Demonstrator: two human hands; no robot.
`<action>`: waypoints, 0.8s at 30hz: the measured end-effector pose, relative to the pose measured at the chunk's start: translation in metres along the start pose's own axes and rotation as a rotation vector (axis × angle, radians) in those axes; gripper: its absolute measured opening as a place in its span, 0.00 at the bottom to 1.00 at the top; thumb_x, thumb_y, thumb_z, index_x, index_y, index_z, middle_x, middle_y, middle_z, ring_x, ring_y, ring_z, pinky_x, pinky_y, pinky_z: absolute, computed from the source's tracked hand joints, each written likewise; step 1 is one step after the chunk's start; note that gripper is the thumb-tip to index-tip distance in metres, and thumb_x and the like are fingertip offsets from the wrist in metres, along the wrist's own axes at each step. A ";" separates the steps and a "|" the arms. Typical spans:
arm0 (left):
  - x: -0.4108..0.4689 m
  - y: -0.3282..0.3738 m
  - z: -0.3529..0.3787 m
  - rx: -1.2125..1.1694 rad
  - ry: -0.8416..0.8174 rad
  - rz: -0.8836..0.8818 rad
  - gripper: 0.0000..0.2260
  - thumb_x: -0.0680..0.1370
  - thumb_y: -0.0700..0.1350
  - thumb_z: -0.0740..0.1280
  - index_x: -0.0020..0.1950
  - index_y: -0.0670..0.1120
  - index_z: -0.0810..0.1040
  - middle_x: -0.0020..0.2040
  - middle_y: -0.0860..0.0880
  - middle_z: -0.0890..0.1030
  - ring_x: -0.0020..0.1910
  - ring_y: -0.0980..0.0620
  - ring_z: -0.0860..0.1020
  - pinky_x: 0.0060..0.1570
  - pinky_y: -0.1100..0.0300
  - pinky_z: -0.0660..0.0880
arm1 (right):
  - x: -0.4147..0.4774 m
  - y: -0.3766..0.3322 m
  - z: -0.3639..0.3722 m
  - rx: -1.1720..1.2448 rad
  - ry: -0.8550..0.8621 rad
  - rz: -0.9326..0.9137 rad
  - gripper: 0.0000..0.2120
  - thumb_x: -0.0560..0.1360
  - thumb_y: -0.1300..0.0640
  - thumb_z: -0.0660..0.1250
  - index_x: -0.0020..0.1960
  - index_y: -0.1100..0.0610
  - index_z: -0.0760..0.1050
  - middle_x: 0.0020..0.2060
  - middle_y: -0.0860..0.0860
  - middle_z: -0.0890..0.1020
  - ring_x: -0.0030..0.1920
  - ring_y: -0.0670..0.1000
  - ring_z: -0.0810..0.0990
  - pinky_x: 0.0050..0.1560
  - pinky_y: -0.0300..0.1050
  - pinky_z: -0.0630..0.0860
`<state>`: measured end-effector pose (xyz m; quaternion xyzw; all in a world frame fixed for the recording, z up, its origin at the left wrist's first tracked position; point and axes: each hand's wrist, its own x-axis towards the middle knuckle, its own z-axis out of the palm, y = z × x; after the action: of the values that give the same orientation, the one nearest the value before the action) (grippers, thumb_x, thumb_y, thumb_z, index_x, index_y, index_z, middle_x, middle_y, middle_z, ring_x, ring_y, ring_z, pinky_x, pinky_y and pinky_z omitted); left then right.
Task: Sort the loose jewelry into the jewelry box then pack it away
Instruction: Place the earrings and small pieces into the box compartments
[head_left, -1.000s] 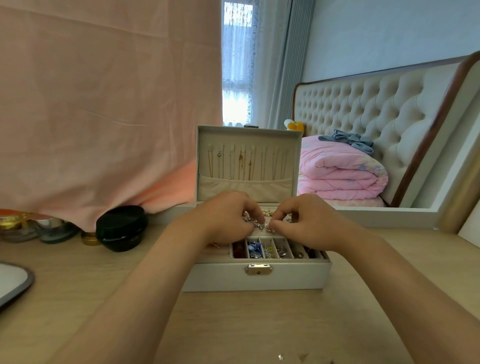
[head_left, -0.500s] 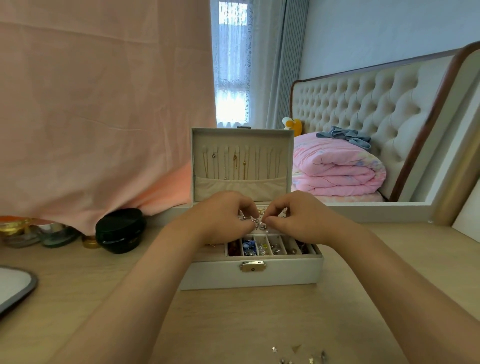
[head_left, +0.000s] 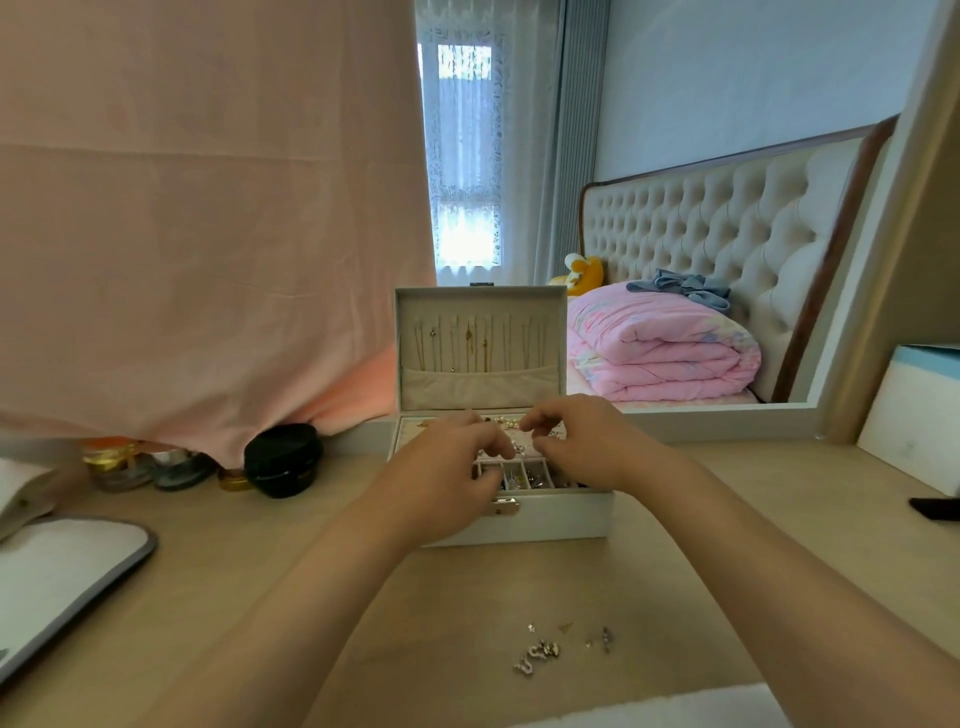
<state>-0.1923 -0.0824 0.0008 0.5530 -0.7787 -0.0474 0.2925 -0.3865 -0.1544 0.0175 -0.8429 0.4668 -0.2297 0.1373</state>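
On the table, the jewelry box is sat open, lid stood upright with necklaces hung inside it. The left hand and right hand are held over the compartments with fingers curled. Whether anything's pinched can't be made out, too blurry. Some loose jewelry is left nearer, apart from the box.

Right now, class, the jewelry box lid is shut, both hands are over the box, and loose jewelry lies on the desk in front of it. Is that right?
No. The head view shows the lid open, standing upright. The rest holds: the left hand and right hand are over the jewelry box, and loose jewelry lies on the desk in front of it.
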 end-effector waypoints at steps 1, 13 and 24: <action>-0.005 0.003 -0.001 -0.023 0.010 0.004 0.07 0.78 0.47 0.67 0.54 0.57 0.79 0.51 0.59 0.75 0.49 0.59 0.75 0.54 0.55 0.75 | -0.006 -0.003 -0.002 0.009 0.017 -0.005 0.11 0.77 0.55 0.68 0.58 0.46 0.81 0.50 0.40 0.81 0.52 0.43 0.79 0.57 0.44 0.77; -0.069 0.012 0.015 -0.114 -0.185 -0.068 0.05 0.77 0.50 0.69 0.51 0.59 0.80 0.47 0.59 0.81 0.46 0.60 0.78 0.49 0.59 0.77 | -0.090 -0.032 -0.001 -0.032 -0.289 -0.085 0.05 0.74 0.53 0.73 0.48 0.45 0.85 0.43 0.40 0.84 0.41 0.35 0.78 0.41 0.27 0.70; -0.085 0.012 0.040 -0.223 -0.135 0.011 0.07 0.73 0.54 0.75 0.50 0.59 0.85 0.45 0.59 0.81 0.45 0.58 0.77 0.46 0.62 0.76 | -0.099 -0.024 0.008 -0.050 -0.479 0.001 0.06 0.72 0.52 0.77 0.48 0.44 0.86 0.40 0.37 0.85 0.37 0.34 0.78 0.38 0.27 0.70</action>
<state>-0.2038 -0.0126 -0.0614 0.5083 -0.7895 -0.1693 0.2995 -0.4103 -0.0574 -0.0039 -0.8762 0.4269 -0.0116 0.2234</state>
